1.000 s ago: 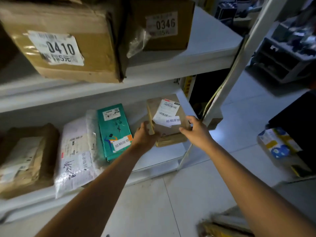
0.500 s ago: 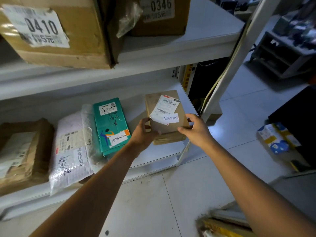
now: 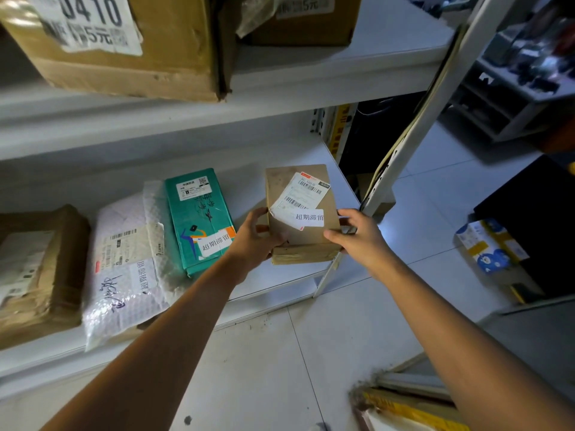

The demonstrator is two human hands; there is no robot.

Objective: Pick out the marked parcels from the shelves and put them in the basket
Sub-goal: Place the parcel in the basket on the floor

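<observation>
A small brown cardboard parcel (image 3: 298, 194) with a barcode label and a white marked sticker sits at the right end of the lower shelf (image 3: 280, 281). My left hand (image 3: 259, 236) grips its left edge and my right hand (image 3: 357, 236) grips its right edge. To its left lie a green parcel (image 3: 196, 219) and a white bubble mailer (image 3: 124, 262), each with a similar white marked sticker. A brown wrapped parcel (image 3: 34, 269) lies at the far left. No basket shows clearly in view.
Two big cardboard boxes, one numbered 0410 (image 3: 124, 42), stand on the upper shelf. A white shelf post (image 3: 413, 144) rises just right of my right hand. A blue and yellow carton (image 3: 488, 247) lies on the tiled floor; yellow cardboard (image 3: 410, 409) shows bottom right.
The small brown parcel has shifted slightly between my hands, with its labelled top tipped more toward me. The view has dropped a little, pushing the upper boxes higher in the frame.
</observation>
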